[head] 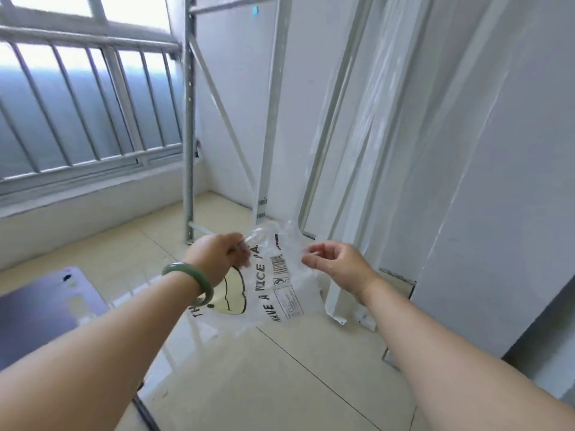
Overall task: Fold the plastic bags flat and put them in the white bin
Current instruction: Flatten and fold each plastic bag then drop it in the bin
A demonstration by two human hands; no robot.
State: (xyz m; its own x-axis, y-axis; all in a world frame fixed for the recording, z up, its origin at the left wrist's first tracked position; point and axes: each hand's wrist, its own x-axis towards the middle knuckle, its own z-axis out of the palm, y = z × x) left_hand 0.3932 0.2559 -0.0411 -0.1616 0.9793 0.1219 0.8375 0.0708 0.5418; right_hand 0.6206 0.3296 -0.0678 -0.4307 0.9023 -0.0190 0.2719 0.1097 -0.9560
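A clear plastic bag (273,287) with black lettering and a yellow smiley face hangs in the air in front of me, above the tiled floor. My left hand (217,256), with a green bangle on its wrist, pinches the bag's upper left edge. My right hand (333,262) pinches the upper right edge with thumb and curled fingers. The bag droops crumpled between the two hands. No white bin shows in this view.
A dark table corner (46,309) lies at the lower left. A grey metal rack frame (189,135) stands ahead by the barred window (87,104). White panels wrapped in plastic (404,150) lean against the wall on the right. Beige tiles (280,384) cover the floor below.
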